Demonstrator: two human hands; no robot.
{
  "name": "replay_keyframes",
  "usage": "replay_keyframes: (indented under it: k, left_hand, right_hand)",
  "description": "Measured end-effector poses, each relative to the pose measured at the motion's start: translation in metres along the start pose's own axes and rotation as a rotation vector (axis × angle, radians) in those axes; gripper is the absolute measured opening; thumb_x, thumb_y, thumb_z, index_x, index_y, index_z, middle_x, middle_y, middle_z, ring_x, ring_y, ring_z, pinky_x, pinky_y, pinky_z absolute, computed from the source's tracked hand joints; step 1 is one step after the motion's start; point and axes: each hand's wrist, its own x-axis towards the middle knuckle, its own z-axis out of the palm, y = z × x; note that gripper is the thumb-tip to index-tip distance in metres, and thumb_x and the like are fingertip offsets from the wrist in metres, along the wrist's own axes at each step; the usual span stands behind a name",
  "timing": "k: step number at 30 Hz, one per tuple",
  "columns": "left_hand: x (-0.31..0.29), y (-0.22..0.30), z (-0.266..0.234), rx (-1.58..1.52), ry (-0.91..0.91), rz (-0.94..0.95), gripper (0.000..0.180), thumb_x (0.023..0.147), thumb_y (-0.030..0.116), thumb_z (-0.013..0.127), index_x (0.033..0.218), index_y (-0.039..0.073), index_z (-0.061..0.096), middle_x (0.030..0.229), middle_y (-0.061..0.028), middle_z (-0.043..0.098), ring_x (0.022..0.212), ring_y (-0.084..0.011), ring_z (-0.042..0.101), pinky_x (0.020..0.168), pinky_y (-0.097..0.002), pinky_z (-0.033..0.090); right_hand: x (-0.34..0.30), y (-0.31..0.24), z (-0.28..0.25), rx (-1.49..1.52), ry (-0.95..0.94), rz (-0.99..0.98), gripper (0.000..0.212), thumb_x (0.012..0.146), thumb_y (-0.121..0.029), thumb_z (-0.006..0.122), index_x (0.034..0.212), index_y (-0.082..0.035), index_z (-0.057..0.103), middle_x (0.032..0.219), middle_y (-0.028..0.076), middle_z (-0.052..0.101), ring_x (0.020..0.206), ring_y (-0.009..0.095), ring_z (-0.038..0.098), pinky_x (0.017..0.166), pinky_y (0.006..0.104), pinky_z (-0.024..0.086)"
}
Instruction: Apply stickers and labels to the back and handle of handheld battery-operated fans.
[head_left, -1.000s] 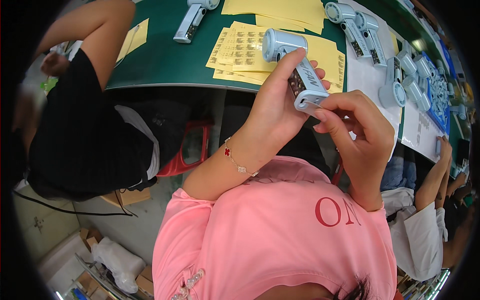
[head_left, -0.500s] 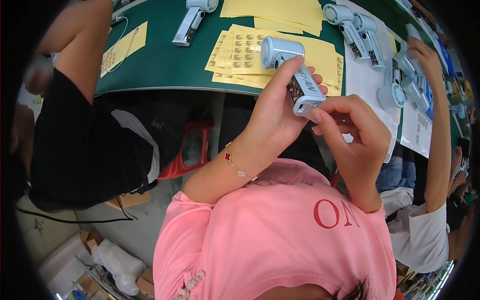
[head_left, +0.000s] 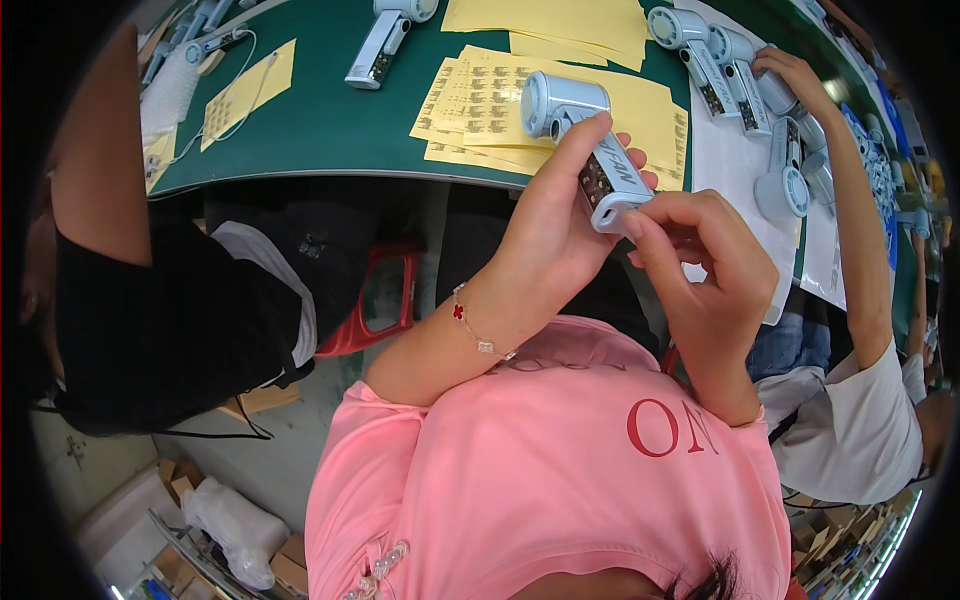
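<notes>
In my left hand [head_left: 560, 200] lies a light blue handheld fan [head_left: 612, 178], its round head pointing away to the left and its handle slanting toward me. My left thumb rests along the handle, which has a dark speckled side panel and printed lettering. At the handle's near end, my right hand [head_left: 700, 255] pinches a small translucent piece [head_left: 628, 218] between thumb and forefinger, against the fan's base. The rest of that piece is hidden by my fingertips.
Yellow label sheets [head_left: 500, 100] lie on the green table [head_left: 320, 120] beneath the fan. Another fan [head_left: 385, 45] lies farther back. Several fans [head_left: 700, 60] sit on white paper at right, where a co-worker's hand [head_left: 795, 80] reaches. Another person's arm [head_left: 100, 150] is at left.
The translucent piece at the fan's end now sits closer against the base. The co-worker's hand at right moved left onto a fan. The person at left shifted, uncovering things at the table's far-left side.
</notes>
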Motion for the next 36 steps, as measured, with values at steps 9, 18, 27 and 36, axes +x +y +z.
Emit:
replay_keyframes:
  k: [9,18,27,36]
  left_hand:
    - [-0.002,-0.004,0.002,0.052,-0.026,0.100,0.032,0.084,0.028,0.058,0.103,0.005,0.047,0.088,-0.0082,0.054,0.084,-0.0192,0.056,0.076,-0.0341,0.047]
    - [-0.007,-0.004,0.003,0.014,-0.059,0.008,0.037,0.085,0.029,0.054,0.110,0.003,0.049,0.095,-0.0076,0.055,0.080,-0.0193,0.057,0.076,-0.0355,0.048]
    - [-0.001,0.007,-0.006,0.030,-0.206,-0.093,0.043,0.087,0.034,0.050,0.114,0.000,0.047,0.095,-0.0091,0.057,0.090,-0.0224,0.057,0.074,-0.0340,0.049]
    - [0.015,0.060,-0.014,0.597,-0.149,0.082,0.053,0.089,0.046,0.047,0.110,-0.002,0.049,0.090,-0.0146,0.059,0.082,-0.0197,0.061,0.074,-0.0322,0.051]
  right_hand:
    - [-0.010,0.007,0.011,-0.175,0.163,-0.087,0.042,0.067,-0.010,0.074,0.106,-0.006,0.057,0.078,0.005,0.056,0.048,0.010,0.049,0.041,0.0222,0.040]
    - [-0.005,0.023,0.002,0.637,-0.118,0.323,0.038,0.074,-0.004,0.069,0.110,-0.002,0.060,0.073,0.005,0.059,0.050,0.002,0.046,0.038,0.0175,0.038]
    - [-0.004,0.032,0.012,0.931,-0.209,0.358,0.027,0.089,-0.014,0.053,0.112,-0.001,0.058,0.070,0.007,0.059,0.051,0.010,0.055,0.045,0.0205,0.047]
    - [0.024,0.039,0.025,-0.330,-0.267,-0.528,0.041,0.070,-0.016,0.069,0.110,-0.012,0.062,0.056,0.002,0.046,0.048,0.015,0.050,0.044,0.0292,0.039]
